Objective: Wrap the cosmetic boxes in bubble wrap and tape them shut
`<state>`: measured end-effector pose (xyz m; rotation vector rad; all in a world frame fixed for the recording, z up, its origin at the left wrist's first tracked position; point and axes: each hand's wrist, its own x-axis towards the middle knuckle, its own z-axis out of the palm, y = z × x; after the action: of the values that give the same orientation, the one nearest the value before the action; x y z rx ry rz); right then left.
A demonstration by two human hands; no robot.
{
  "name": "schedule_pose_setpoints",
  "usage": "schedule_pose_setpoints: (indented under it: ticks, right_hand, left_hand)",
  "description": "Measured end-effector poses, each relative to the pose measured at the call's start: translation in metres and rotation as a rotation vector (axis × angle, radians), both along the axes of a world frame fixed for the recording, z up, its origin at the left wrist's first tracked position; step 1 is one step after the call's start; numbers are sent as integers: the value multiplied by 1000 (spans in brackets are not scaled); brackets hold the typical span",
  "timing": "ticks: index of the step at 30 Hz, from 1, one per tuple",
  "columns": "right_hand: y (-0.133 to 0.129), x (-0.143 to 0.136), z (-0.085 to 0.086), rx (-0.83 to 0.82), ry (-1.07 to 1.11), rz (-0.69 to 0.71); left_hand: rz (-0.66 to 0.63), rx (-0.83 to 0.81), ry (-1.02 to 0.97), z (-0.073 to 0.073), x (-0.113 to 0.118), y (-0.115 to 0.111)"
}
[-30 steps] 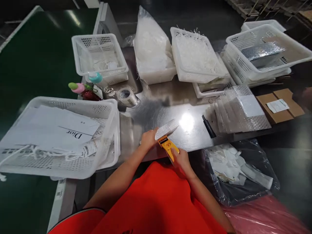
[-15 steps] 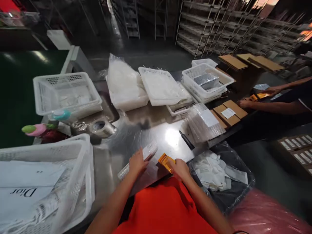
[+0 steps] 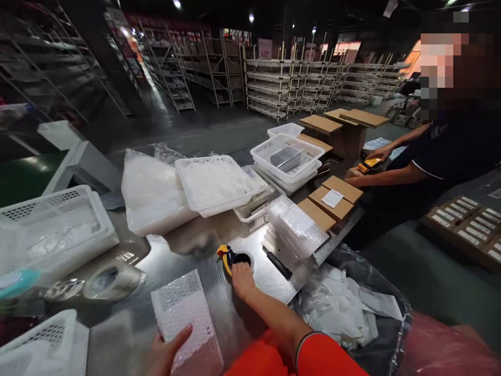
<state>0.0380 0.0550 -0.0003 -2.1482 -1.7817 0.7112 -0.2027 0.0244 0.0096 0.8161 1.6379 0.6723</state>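
Observation:
My left hand (image 3: 172,347) grips the near left edge of a flat package in bubble wrap (image 3: 186,313), thumb on top. The package is tilted up from the steel table at the lower middle. Further right, my right hand (image 3: 242,280) is closed around a yellow and black tape dispenser (image 3: 225,256) with a roll of tape, low over the tabletop. My fingertips there are partly hidden. Right of the dispenser lies a slim black tool (image 3: 277,262), and beyond it a stack of bubble-wrapped packages (image 3: 297,227).
White baskets (image 3: 217,183) and a bulging plastic bag (image 3: 152,193) line the table's back. Tape rolls (image 3: 105,282) lie left. Brown boxes (image 3: 332,198) stand near a co-worker, whose hands hold another tape dispenser (image 3: 368,164). A black-lined bin (image 3: 340,308) holds white scraps at right.
My right hand has moved forward with the tape dispenser, away from my body. My left hand has swung the package round and tilted its broad face up. The view has risen and turned right.

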Motion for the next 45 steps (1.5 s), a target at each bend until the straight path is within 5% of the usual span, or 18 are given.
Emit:
schedule_pose_setpoints:
  ticks: [2,5,10,15,18,20,23,27,39,45]
  right_hand:
    - [5,-6,14,59,154,-49]
    - [-9,-13,37,-61,623,-26]
    - [-56,19,65,22,822,-97]
    - [-70,140,126,224,834,-245]
    - [-62,226,171,405,652,-367]
    - [-52,269,186,419,593,-379]
    - [-36,302,181,258,604,-443]
    - [-28,311,158,72,763,-537]
    - [-19,306,157,212,302,-434]
    - [-16,312,163,164,293,-568]
  left_hand:
    - [179,-67,-228,9,13,-6]
    - [313,-79,-341,27,43,-7]
    - [185,-97,-538,57,107,-8]
    - [-122,-40,-666,77,144,-14]
    - [-229,-68,-615,77,141,-10]
    - [-241,-103,-555,72,134,-9]
    - [-176,-142,-472,60,122,-12]
    - [-115,-176,-399,45,106,-25]
    - [110,-205,-408,30,72,-37]
    - [15,-217,-458,26,87,-36]
